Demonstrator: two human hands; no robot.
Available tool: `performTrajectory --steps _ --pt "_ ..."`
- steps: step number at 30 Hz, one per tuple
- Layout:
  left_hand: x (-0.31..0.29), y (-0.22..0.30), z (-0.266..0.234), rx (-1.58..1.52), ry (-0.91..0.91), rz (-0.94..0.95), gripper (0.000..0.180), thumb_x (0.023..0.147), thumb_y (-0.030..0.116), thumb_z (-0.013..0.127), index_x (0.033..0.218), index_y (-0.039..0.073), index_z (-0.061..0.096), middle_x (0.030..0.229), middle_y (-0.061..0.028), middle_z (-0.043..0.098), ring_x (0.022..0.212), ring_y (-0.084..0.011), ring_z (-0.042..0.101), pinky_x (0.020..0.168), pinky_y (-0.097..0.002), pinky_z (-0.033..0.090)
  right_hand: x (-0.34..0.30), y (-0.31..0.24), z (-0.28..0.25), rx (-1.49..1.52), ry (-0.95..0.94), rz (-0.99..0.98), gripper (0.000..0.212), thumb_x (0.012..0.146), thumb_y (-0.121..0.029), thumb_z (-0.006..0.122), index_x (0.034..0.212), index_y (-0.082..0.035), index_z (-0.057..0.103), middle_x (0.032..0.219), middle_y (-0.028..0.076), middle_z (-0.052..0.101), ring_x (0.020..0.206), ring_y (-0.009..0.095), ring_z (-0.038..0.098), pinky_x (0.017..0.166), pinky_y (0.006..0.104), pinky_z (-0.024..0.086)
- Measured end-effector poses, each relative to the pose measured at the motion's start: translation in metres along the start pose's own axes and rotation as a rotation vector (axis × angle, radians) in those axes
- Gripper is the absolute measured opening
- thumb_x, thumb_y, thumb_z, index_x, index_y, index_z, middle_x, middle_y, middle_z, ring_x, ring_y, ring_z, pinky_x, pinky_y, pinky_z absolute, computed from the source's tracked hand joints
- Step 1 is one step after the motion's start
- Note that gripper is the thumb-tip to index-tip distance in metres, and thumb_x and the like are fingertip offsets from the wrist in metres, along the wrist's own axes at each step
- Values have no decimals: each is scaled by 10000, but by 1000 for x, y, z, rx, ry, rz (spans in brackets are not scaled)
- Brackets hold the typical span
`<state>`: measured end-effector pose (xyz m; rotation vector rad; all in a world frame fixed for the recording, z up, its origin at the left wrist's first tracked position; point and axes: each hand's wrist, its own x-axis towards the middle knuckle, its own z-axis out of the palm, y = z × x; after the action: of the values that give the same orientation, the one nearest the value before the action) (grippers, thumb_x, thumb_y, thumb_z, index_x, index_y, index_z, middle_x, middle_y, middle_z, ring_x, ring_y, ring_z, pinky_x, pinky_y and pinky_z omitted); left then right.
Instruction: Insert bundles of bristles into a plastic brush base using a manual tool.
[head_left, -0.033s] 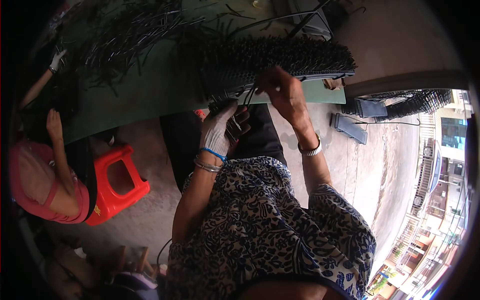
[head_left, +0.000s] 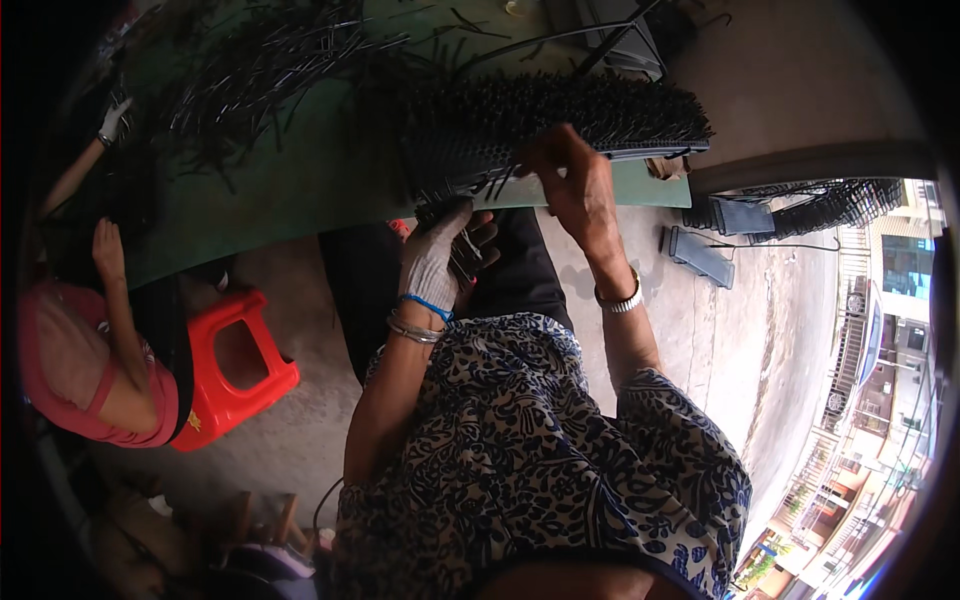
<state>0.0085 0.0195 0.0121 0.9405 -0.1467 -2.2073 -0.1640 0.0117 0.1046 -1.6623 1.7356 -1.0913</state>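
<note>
My left hand (head_left: 432, 258), in a white glove with dark fingers, is closed round a bundle of thin black strips (head_left: 465, 258) just below the table's front edge. Up and to the right, my bare right hand (head_left: 580, 195) has its fingers bent together at the front of a long black bristled piece (head_left: 570, 110). What those fingertips hold, if anything, is too dark to make out. Along the front of that piece runs a perforated black edge (head_left: 460, 160). A few short dark strips (head_left: 492, 184) stick out below it, between my two hands.
The green table (head_left: 290, 185) carries a heap of loose black strips (head_left: 270, 80) at the left. A co-worker (head_left: 100, 360) sits there on a red plastic stool (head_left: 240, 370). Grey-blue blocks (head_left: 700, 257) lie on the floor at the right.
My right hand has moved slightly upward, and the long strips that hung below its fingers no longer show there. My left hand has turned a little and stays round the bundle.
</note>
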Motion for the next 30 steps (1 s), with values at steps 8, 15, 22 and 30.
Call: performTrajectory --steps 8,15,22,30 --pt "6 -1 15 -105 -22 -9 229 904 190 672 1091 65 631 919 -105 691 820 -251 688 676 -430 591 23 39 36 -218 437 -305 79 890 19 603 962 -12 587 811 106 682 723 192 690 653 294 526" --pt "-2 0 20 -168 89 29 143 935 182 623 1035 83 651 888 -105 693 780 -229 689 633 -387 583 21 34 41 -183 469 -257 91 891 -9 625 974 -19 589 818 115 682 726 207 689 646 304 525" --pt "-3 0 9 -31 42 71 174 899 176 677 1035 69 661 897 -79 699 757 -185 689 625 -326 572 19 33 41 -170 467 -214 107 876 -7 638 966 -19 583 827 123 676 734 228 687 645 310 524" --pt "-11 -1 11 -4 48 80 189 902 197 676 1027 57 660 842 -79 700 667 -163 665 540 -278 542 25 28 35 -264 432 -268 124 861 -17 653 958 -14 574 813 129 669 686 227 658 617 314 499"
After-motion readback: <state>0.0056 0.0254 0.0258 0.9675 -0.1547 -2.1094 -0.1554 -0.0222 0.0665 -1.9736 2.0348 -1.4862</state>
